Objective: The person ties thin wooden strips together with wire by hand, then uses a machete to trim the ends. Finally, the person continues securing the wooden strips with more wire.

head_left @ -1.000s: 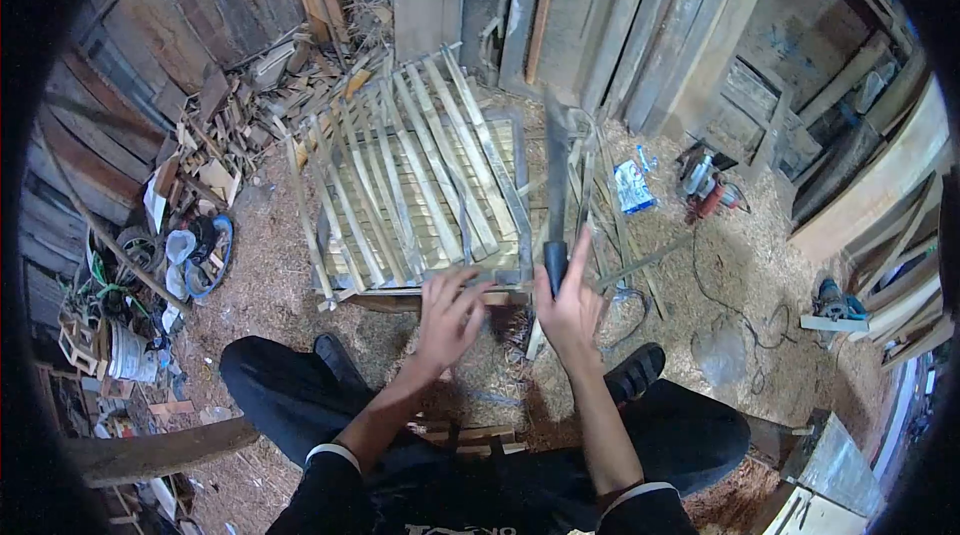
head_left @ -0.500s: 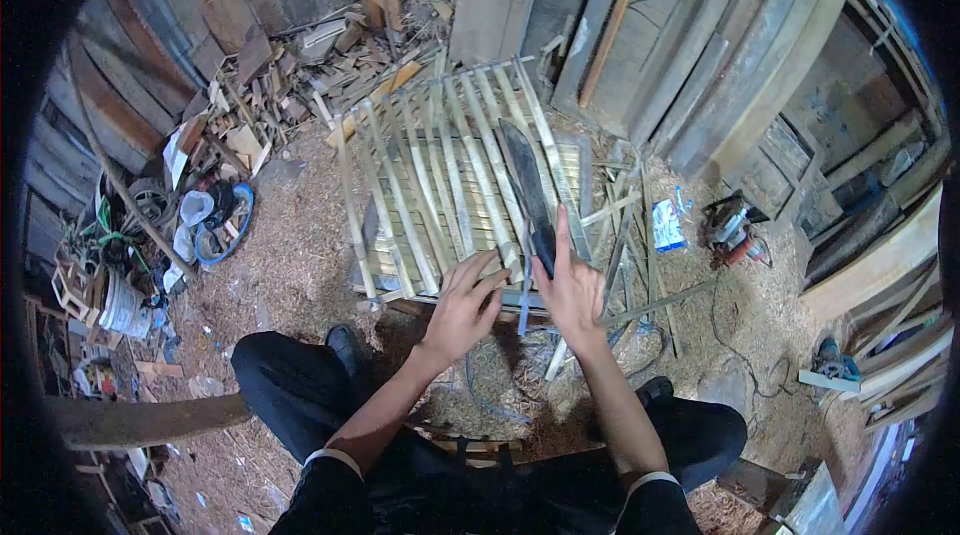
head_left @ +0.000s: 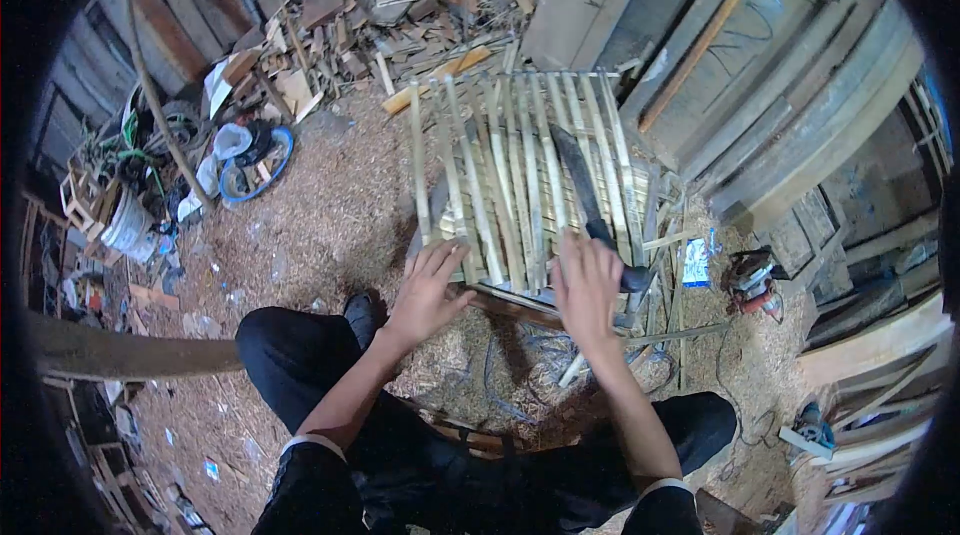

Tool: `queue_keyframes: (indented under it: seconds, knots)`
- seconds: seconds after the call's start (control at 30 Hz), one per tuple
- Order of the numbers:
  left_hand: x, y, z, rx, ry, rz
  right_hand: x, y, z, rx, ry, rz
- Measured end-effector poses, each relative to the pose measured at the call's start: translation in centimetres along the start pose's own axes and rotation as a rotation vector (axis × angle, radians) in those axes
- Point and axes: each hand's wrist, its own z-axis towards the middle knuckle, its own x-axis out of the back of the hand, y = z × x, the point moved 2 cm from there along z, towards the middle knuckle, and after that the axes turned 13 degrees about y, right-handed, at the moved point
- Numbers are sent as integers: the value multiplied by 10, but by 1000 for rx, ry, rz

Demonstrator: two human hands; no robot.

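A rack of pale bamboo slats point(head_left: 475, 185) lies in front of me, its strips running away from me over a bottom layer of finer strips. My left hand point(head_left: 428, 293) rests at the rack's near left end, fingers spread and touching slat ends. My right hand point(head_left: 588, 285) lies over the near slat ends farther right, fingers stretched forward. Just right of those fingers, a machete point(head_left: 577, 173) with a dark blade lies along the slats, its black handle toward me. The tips of my right fingers are partly hard to make out.
Wood offcuts point(head_left: 370, 35) are heaped at the back. A blue-rimmed basin point(head_left: 290, 150) and a white bucket point(head_left: 130, 225) stand left. On the right are a red power tool point(head_left: 755, 285) with a cord, a white-and-blue packet point(head_left: 696, 263) and leaning boards point(head_left: 800, 105). Shavings cover the floor.
My right hand has come off the machete, which now lies on the slats to its right. My left hand has shifted to the rack's left end. The view has turned left.
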Motion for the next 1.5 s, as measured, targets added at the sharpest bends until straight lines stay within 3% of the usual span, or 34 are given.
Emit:
queue_keyframes:
  seconds: [0.07,0.2,0.33,0.4,0.77,0.87,0.97,1.5]
  knots:
    - [3,-10,-5,-2,7,3,-5,-28,-12,141,-60,218]
    - [7,-20,-10,-64,113,51,-8,-74,-11,209,-150,316]
    - [2,-30,-16,-24,87,45,-24,-100,-17,98,-164,221]
    - [-1,-31,-17,25,74,-10,-29,-105,-24,12,-60,287]
    - [1,-36,-20,44,72,-108,-28,-98,-22,109,-111,320]
    - [19,-31,-14,17,-17,-19,-25,-89,-15,112,-187,351]
    - [19,-30,-14,-88,-76,68,-18,-87,-15,306,-252,324]
    - [-7,-35,-16,-5,64,-104,-28,-93,-19,112,-149,474]
